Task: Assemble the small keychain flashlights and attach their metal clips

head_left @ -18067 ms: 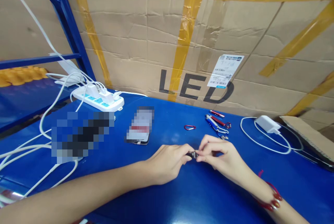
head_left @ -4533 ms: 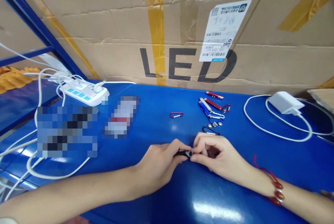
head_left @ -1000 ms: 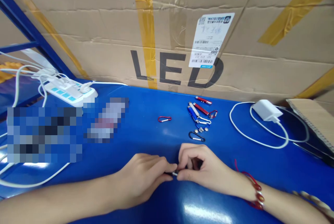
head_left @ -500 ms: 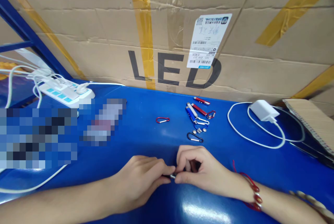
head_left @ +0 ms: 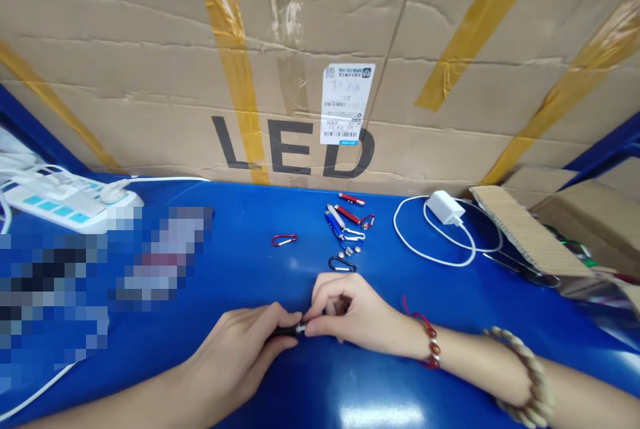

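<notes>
My left hand [head_left: 245,349] is closed around a small black keychain flashlight [head_left: 287,331] low on the blue table [head_left: 450,322]. My right hand [head_left: 350,314] pinches the flashlight's silver end, fingertips meeting those of the left. Just beyond my hands lie a black carabiner [head_left: 342,263], three small button cells [head_left: 350,252], a blue flashlight [head_left: 334,223], a red flashlight [head_left: 351,199] and a red carabiner [head_left: 284,239].
A big cardboard box marked LED [head_left: 300,82] walls off the back of the table. A white charger with its cable [head_left: 443,209] lies at the right, with corrugated cardboard [head_left: 530,235] beside it. A white power strip [head_left: 65,201] sits at the left.
The view has swung to the right, so everything sits further left in the picture. My hands stay joined on the black flashlight.
</notes>
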A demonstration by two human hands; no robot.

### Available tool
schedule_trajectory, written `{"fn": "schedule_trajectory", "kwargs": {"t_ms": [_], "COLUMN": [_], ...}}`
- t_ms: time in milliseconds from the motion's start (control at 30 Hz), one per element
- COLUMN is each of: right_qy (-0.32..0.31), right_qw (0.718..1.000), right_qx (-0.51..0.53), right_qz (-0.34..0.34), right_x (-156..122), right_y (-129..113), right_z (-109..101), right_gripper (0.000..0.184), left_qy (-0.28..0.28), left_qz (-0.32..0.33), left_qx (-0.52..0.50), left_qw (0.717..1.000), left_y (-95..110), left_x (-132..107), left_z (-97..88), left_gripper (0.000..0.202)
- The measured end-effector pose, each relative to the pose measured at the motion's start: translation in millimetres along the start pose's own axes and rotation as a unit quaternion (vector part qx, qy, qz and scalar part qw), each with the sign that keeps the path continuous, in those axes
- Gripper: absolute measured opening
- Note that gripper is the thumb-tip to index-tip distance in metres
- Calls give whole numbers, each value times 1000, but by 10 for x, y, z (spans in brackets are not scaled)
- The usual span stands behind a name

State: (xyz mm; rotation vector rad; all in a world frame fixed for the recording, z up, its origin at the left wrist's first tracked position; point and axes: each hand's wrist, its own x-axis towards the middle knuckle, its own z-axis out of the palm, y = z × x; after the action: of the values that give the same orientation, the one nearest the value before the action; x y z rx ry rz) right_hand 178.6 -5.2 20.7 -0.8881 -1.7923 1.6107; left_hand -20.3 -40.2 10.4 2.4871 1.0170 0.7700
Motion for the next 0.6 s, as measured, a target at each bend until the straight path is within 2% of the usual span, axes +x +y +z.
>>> {"fn": "schedule_trajectory", "kwargs": {"t_ms": [200, 367, 600], "right_qy": [17, 6, 15], "right_qw": [1000, 999, 998], "right_qx": [1, -42, -18], "right_qz": [26, 17, 55], "right_x": [22, 62, 95], "right_y": [8, -7, 20], "right_z": [47, 98, 119], "right_gripper": [27, 26, 28], "left_qy": [-23, -65, -62], "left_qz": [-8, -6, -35], "left_qx": [-1, -30, -50], "left_qw": [1000, 997, 996], "left_y": [49, 65, 3], "left_x": [22, -12, -32], "left_z": [-73, -127, -100], "left_gripper": [11, 13, 16]}}
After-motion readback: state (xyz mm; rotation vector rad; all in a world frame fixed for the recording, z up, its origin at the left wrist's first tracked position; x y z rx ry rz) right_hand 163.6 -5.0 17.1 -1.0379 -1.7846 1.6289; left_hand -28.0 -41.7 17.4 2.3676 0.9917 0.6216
